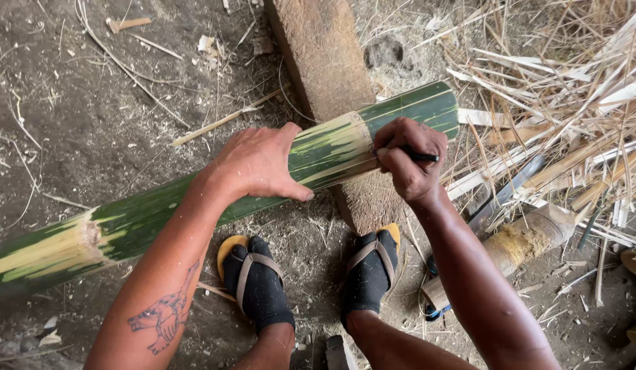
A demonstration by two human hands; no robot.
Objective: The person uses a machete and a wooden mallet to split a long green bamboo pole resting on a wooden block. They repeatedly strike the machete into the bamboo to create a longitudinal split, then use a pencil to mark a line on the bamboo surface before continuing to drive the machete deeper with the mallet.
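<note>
We press our left hand (260, 164) flat on the bamboo culm (215, 199), steadying it across the wooden block (325, 55); our right hand (414, 161) pinches a black pen (421, 157) against it.

bare dirt (92, 137) open leftward, wooden block (325, 55) ahead, bamboo strips (571, 103) crowding right

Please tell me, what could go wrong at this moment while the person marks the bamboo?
1. The bamboo is round and lies across a wooden block. Only the left hand steadies it, so it may roll and spoil the mark.
2. The right hand holds the pen close to the stripped, rough part of the bamboo; splinters could possibly hurt the fingers.
3. The feet in sandals stand right below; if the bamboo slips off, it might hit them.
</note>
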